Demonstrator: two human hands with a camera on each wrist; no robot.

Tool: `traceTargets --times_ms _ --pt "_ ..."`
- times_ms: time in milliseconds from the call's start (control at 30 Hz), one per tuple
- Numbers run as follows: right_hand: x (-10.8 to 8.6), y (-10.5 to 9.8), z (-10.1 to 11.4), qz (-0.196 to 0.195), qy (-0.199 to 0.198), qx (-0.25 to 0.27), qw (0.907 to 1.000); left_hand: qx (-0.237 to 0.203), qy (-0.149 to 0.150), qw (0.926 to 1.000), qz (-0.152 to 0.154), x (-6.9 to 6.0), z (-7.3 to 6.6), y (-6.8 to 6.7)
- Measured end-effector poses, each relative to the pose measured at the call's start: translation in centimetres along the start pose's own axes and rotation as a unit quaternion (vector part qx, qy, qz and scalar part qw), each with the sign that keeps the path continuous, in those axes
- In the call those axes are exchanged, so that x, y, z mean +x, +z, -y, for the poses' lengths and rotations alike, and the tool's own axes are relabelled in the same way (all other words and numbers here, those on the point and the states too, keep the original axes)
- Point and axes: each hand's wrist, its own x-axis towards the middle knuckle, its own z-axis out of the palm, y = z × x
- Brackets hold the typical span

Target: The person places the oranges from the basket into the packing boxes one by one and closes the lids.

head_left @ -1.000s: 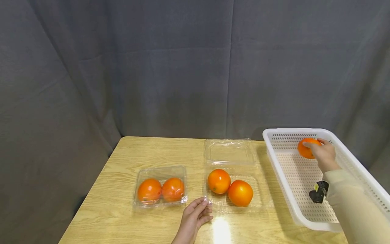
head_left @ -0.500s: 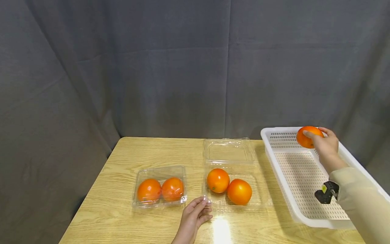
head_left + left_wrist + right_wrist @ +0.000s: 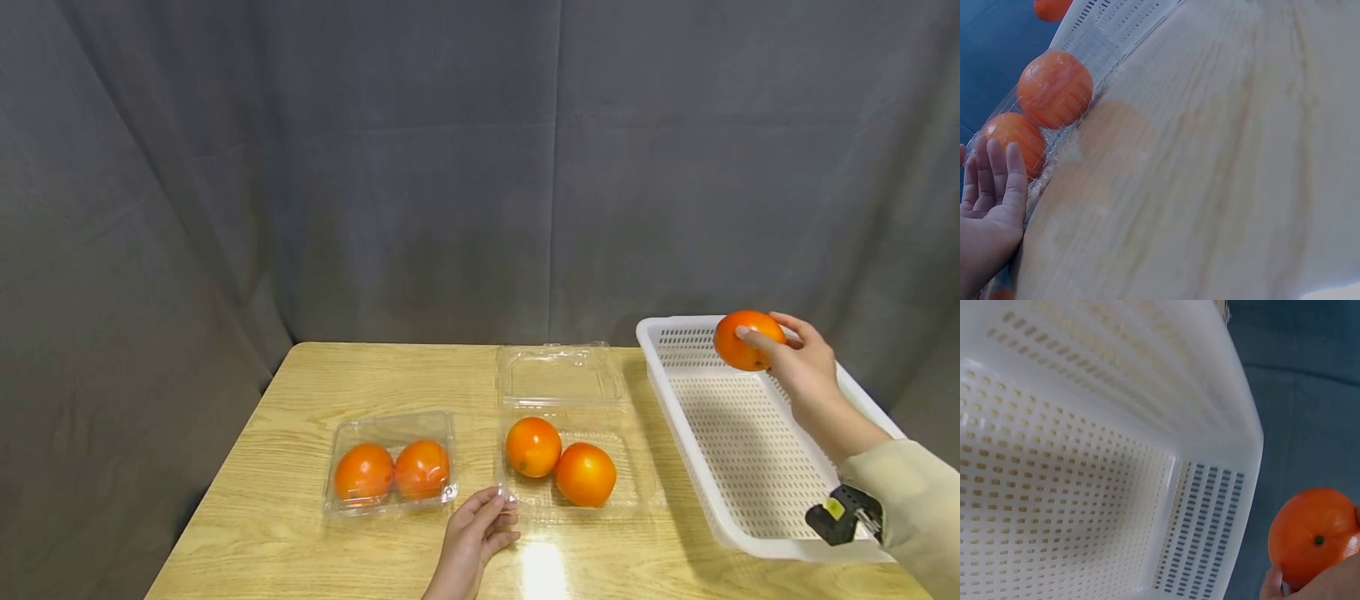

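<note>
My right hand (image 3: 808, 367) grips an orange (image 3: 744, 340) between thumb and fingers, held up over the far end of the white basket (image 3: 660, 417). In the right wrist view the orange (image 3: 1310, 534) shows its green stem mark. My left hand (image 3: 474, 533) pinches the near left corner of an open clear plastic clamshell container (image 3: 637, 492), its lid folded back. Two oranges, one (image 3: 533, 447) on the left and one (image 3: 586, 474) on the right, sit inside, touching. From the left wrist, my left hand (image 3: 994, 200) appears beside the container, its thumb barely visible.
To the left stands a closed clear clamshell (image 3: 397, 425) with two oranges (image 3: 364, 473) inside. The perforated basket fills the right side of the wooden table (image 3: 300, 533). A grey curtain (image 3: 420, 208) hangs behind. A black wrist camera mount (image 3: 843, 512) sits at my right sleeve.
My right hand has lifted the orange up from inside the basket and shifted it slightly left. The left hand stays at the open container's corner.
</note>
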Motion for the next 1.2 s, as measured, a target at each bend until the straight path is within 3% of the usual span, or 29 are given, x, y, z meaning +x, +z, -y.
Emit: traceTargets --times_ms 467,900,1200 --pt "-3.4 2.5 2.5 0.067 -0.064 -0.034 0.9951 0.001 0.004 1.0000 0.005 0.4 0.0 -0.1" --pt "-5.1 6.1 4.2 0.118 -0.082 -0.070 0.9872 -0.001 0.006 1.0000 0.006 0.6 0.0 -0.1" --pt "-6.0 8.7 4.2 0.157 -0.085 -0.075 0.9810 0.000 0.002 1.0000 0.007 0.7 0.0 -0.2"
